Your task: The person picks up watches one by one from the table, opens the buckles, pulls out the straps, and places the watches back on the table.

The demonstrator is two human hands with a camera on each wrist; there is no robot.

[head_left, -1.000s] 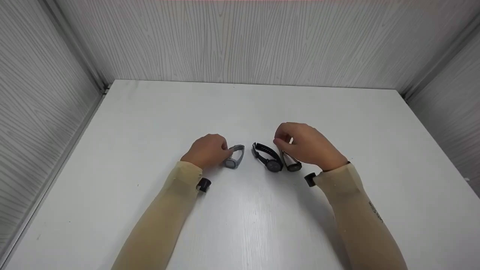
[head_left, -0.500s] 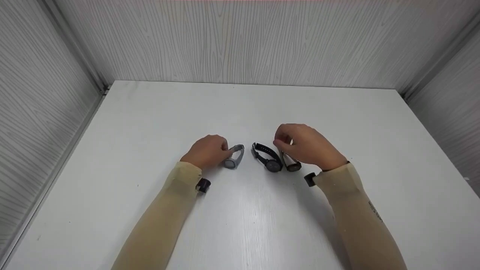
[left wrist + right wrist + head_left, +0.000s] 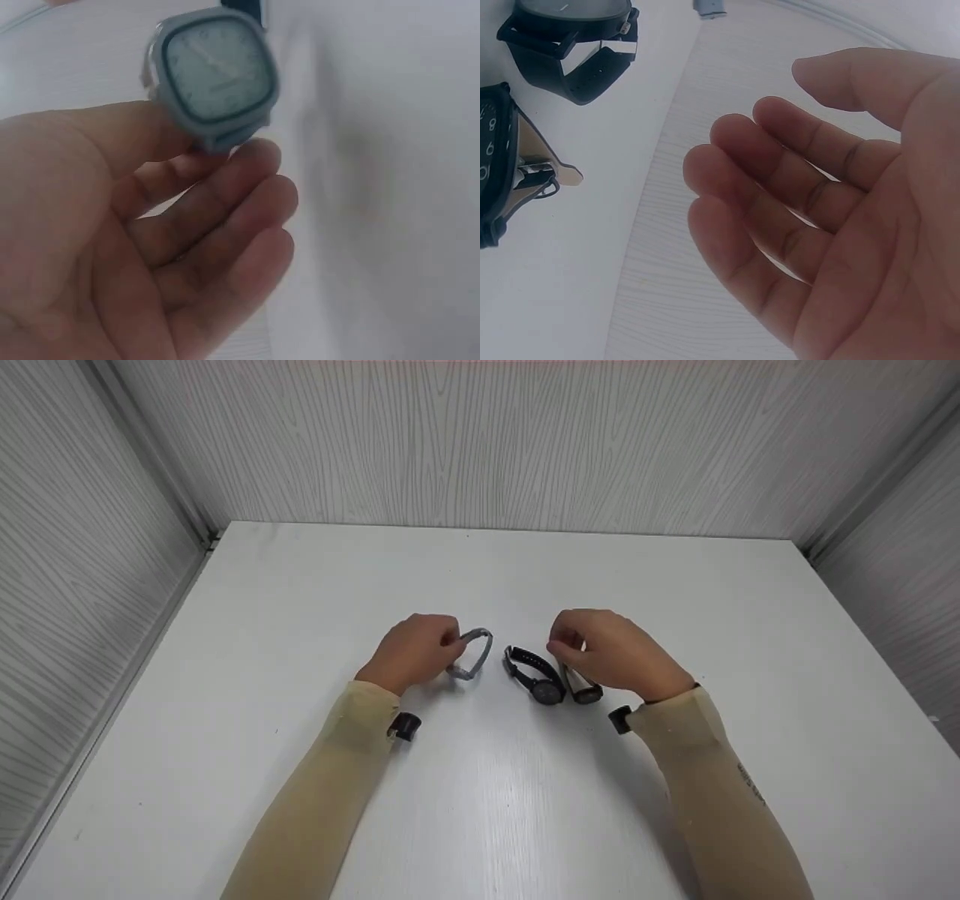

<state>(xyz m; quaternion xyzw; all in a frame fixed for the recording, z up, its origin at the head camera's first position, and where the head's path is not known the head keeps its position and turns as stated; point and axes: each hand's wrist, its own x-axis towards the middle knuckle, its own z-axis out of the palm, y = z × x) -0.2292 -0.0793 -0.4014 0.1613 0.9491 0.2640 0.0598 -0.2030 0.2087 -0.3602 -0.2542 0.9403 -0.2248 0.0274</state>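
In the head view my left hand pinches a grey watch by its strap, tilted over the table. The left wrist view shows the watch's squarish pale face above the curled fingers of my left hand. A black round-faced watch lies at the middle. Against its right side is a dark-faced watch with a tan strap. My right hand hovers by that one; in the right wrist view the hand has relaxed, slightly bent fingers with nothing between them.
The white table extends around both arms. A wood-grained panel rises behind it, with similar panels at left and right. Small black bands with blocks sit at both sleeve cuffs.
My left hand has shifted slightly away from me and raised the grey watch, whose face has tilted out of clear view. The right hand and the other two watches stay nearly still.
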